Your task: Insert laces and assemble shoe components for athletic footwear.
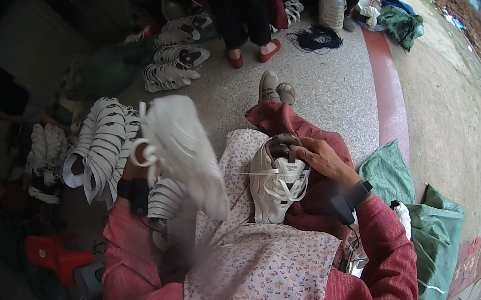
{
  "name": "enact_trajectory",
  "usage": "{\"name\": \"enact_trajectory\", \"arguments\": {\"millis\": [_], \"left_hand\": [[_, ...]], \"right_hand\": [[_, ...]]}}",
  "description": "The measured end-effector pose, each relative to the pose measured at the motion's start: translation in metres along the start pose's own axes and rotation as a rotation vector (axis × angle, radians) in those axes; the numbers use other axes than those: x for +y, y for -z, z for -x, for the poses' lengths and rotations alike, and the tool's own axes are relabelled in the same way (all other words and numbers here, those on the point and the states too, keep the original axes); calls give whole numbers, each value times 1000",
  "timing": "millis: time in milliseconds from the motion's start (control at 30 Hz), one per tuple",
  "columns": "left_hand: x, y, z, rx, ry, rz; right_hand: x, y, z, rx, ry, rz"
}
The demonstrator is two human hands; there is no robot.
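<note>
Holding one shoe [277, 188] at the collar [278, 144] with the right hand [323, 159] closed on it, probably to steady it on the lap [318, 212], and gripping another, blurred shoe [186, 149] aloft alongside with the left hand [133, 169], mostly hidden.

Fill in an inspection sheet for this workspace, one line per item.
Surface: floral apron spread over the lap.
Job's things: laced white shoe in the lap, toe toward the wearer; raised shoe, white, motion-blurred, left of it.
Clutter: nested white shoe pieces at left; green sack at right; red plastic seat at lower left.
Left grip: left hand holds the raised shoe; fingers mostly hidden.
Right grip: right hand grasps the laced white shoe near its ankle opening.
Cables: black cord-like tangle on the floor; exact kind unclear.
Surroundings: speckled floor; person in red shoes standing ahead.
</note>
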State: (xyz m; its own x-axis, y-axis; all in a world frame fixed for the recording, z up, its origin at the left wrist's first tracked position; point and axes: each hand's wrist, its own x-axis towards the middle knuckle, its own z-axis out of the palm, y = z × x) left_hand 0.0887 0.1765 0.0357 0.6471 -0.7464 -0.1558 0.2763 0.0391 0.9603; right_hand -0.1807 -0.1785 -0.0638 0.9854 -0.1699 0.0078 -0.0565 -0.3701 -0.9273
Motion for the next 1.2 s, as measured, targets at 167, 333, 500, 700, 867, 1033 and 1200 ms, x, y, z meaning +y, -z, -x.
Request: {"name": "enact_trajectory", "arguments": {"millis": [167, 333, 500, 700, 867, 1033, 1200], "left_hand": [[5, -86, -5, -193, -49, -68], [-9, -148, -61, -377, -97, -302], [-55, -175, -88, -482, 145, -526], [-72, -170, -90, -540, 91, -744], [-95, -149, -97, -460, -71, -894], [-74, -73, -75, -499, -305, -439], [-23, -34, -16, -277, -239, -500]], "right_hand": [[-50, -10, 4, 82, 1, 355], [-59, -10, -8, 120, 233, 634], [10, 11, -4, -191, 245, -272], [0, 19, 16, -70, -87, -482], [14, 15, 10, -52, -74, -508], [11, 4, 14, -27, -18, -364], [7, -11, 13, 3, 78, -6]]}}
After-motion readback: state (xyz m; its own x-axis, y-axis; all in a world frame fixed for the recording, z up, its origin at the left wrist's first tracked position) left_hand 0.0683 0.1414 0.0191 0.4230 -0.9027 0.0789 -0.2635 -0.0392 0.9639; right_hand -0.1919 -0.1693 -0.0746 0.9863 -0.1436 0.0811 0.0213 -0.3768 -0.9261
